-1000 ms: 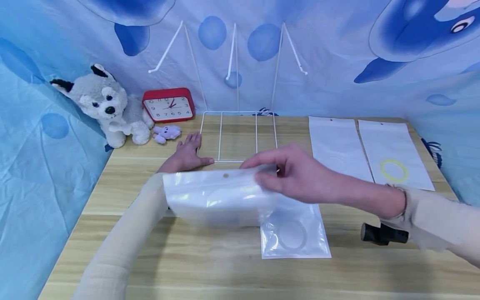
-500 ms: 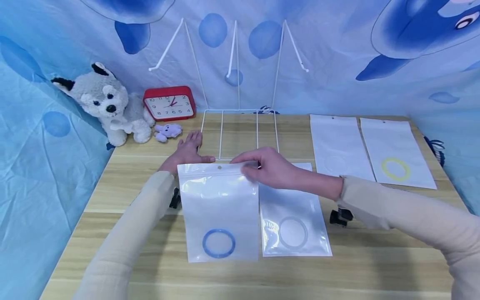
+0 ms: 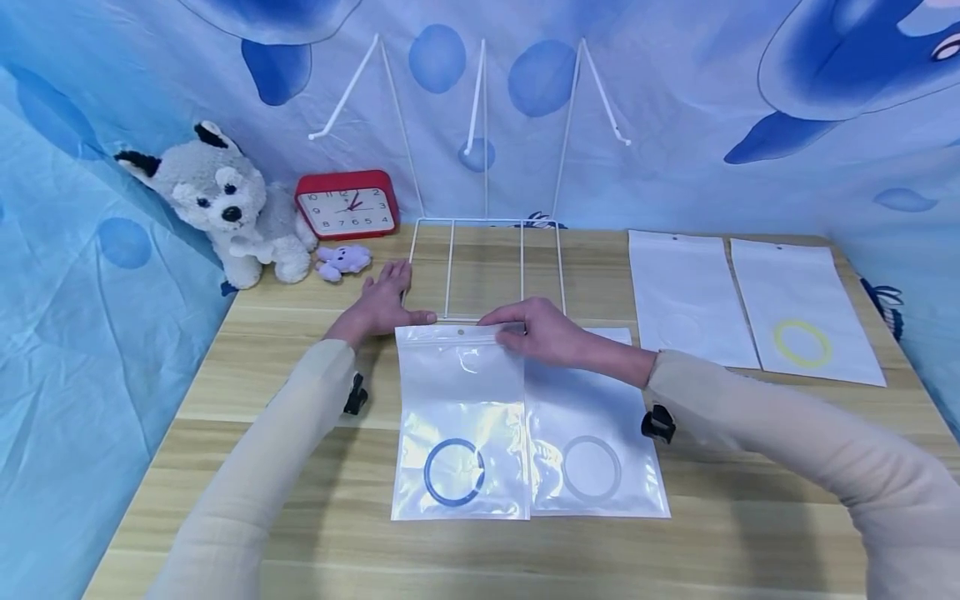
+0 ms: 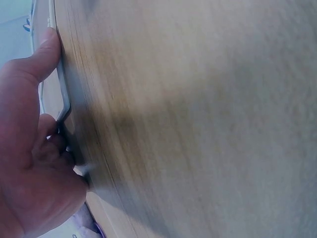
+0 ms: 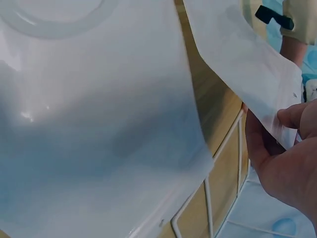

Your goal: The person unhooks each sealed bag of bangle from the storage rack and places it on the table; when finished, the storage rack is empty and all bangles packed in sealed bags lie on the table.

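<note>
My right hand (image 3: 542,332) pinches the top right corner of a white zip bag (image 3: 461,392) with a blue ring (image 3: 454,472) showing in its lower half. In the right wrist view, thumb and fingers grip that bag's edge (image 5: 257,74), which lifts off the wood. Just right of it lies a second white bag (image 3: 592,392) with a pale ring (image 3: 592,468). My left hand (image 3: 382,302) rests at the front left corner of a white wire rack (image 3: 522,271), fingers spread. In the left wrist view, its thumb (image 4: 47,49) lies along the rack's base wire (image 4: 63,89).
Three hooked arms (image 3: 476,100) rise from the rack's back. Two more white bags lie back right, one with a yellow ring (image 3: 802,343), one with a faint ring (image 3: 680,332). A red clock (image 3: 347,204), husky plush (image 3: 225,208) and small purple toy (image 3: 342,261) stand back left.
The right hand has brought the blue-ring bag down from a folded, raised position to near flat beside the pale-ring bag. The left hand keeps its place at the rack.
</note>
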Motion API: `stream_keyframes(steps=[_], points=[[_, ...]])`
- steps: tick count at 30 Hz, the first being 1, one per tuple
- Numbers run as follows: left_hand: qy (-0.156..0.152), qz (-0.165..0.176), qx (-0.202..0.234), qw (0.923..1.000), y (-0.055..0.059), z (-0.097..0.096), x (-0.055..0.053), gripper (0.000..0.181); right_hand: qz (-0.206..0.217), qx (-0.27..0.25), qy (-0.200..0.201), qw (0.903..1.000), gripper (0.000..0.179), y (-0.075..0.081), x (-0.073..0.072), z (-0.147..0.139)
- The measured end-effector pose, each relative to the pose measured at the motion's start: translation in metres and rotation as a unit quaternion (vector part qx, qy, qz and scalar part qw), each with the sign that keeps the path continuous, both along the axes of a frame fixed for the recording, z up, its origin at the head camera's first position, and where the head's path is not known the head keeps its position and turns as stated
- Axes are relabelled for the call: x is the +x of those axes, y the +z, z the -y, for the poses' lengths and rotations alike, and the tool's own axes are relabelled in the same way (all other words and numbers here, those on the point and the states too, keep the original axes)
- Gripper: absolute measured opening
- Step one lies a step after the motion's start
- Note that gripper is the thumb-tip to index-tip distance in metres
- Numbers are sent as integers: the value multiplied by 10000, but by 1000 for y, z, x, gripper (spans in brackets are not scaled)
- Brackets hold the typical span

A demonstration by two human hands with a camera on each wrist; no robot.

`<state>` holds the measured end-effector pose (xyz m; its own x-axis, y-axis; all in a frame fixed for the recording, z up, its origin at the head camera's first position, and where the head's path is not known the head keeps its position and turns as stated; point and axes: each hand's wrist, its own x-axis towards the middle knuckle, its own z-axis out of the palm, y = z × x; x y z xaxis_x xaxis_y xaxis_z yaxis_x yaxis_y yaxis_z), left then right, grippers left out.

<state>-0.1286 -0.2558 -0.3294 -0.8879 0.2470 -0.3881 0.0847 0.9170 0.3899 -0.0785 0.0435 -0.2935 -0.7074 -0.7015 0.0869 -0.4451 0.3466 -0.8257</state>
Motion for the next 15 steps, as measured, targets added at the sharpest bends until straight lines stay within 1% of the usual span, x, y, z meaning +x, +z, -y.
stream_keyframes(steps=[2, 6, 9, 12, 15], points=[[23, 16, -35, 10000, -1, 0, 0, 109, -83, -12, 29, 10000, 30, -6, -2, 0], [74, 32, -73, 9999, -1, 0, -1, 109, -487, -114, 227, 9985, 34, -16, -6, 0], [69, 26, -85, 9999, 0, -1, 0, 109, -696, -146, 331, 9969, 36, -21, -8, 1], [47, 8, -100, 9999, 1, -1, 0, 109, -758, -47, 319, 9966, 36, -24, -8, 1], [42, 14, -92, 9999, 1, -1, 0, 110, -944, 93, 277, 9951, 36, -27, -8, 2]])
